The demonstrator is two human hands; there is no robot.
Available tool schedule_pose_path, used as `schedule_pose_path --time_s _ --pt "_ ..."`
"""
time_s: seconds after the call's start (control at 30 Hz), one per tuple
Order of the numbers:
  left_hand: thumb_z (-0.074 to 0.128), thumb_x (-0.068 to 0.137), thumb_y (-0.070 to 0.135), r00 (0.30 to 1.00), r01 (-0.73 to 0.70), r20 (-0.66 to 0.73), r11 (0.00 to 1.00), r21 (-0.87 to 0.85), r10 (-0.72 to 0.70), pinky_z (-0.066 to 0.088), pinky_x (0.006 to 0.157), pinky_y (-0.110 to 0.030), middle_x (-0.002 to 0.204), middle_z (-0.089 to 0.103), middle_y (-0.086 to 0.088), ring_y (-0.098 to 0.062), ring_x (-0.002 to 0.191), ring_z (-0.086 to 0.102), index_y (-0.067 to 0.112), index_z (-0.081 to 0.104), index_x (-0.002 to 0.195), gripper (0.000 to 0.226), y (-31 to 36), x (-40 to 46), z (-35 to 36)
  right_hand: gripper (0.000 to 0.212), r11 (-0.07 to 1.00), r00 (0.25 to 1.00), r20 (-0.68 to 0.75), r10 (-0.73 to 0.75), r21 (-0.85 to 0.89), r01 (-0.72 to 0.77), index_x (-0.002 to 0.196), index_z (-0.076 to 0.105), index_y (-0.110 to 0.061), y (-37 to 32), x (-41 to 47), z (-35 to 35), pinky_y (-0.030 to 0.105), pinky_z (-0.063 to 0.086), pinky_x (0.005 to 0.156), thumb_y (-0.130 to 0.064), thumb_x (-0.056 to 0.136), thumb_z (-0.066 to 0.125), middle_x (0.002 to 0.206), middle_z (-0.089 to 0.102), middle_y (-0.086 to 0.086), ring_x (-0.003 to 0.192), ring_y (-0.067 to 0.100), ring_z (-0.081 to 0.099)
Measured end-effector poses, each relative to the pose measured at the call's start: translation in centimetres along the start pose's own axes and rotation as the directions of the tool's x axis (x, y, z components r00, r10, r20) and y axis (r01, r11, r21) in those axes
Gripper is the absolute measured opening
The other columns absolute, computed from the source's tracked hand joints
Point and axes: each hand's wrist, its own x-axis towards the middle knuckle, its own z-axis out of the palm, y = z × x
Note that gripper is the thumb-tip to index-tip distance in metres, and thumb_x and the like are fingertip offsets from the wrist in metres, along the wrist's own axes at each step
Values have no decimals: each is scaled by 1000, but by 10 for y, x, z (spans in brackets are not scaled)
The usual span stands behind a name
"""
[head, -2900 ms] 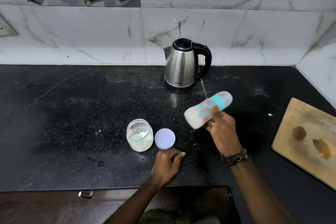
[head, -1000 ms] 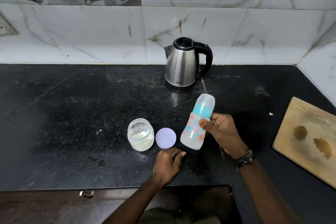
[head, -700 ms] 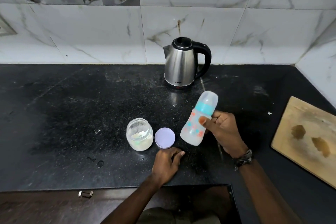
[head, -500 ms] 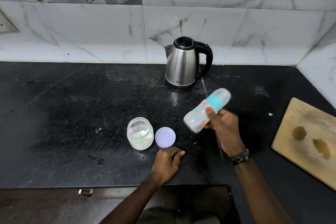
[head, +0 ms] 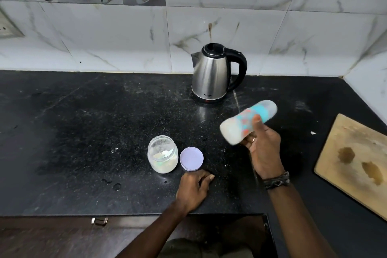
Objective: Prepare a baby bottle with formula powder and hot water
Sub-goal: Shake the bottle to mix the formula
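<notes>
1. Head view: right hand (head: 264, 151) is pinching the baby bottle (head: 247, 124) at mid-body, capped end tilting toward the kettle (head: 211, 73), above the tabletop (head: 83, 121).
2. Handling: bottle is looking light, rigid, smooth plastic with milky contents; the waist is probably offering the surest hold.
3. Left hand (head: 193, 188) is resting loosely curled, holding nothing, beside the lid (head: 191, 159) and open powder jar (head: 162, 154).
4. Room: cutting board (head: 356, 161) is crowding the right; open space is lying left.

Dim, soft light — bottle (head: 248, 124) motion-blurred
</notes>
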Motion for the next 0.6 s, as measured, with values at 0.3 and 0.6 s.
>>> schedule_pose_path --time_s 0.3,0.6 --pt "60 98 41 1000 0 -5 1000 -6 0 52 59 -35 65 68 8 -8 58 62 20 74 85 28 0 1 -2 48 999 998 55 -24 -48 26 98 71 -6 -1 -1 1 38 61 73 -44 70 76 93 77 10 85 23 73" --pt "64 98 34 1000 -4 5 1000 12 4 49 59 -32 68 69 8 1 60 57 21 75 86 21 1 1 -1 30 997 998 4 -68 21 68 95 71 -10 1 -2 3 33 61 70 -33 76 72 88 77 4 82 18 73"
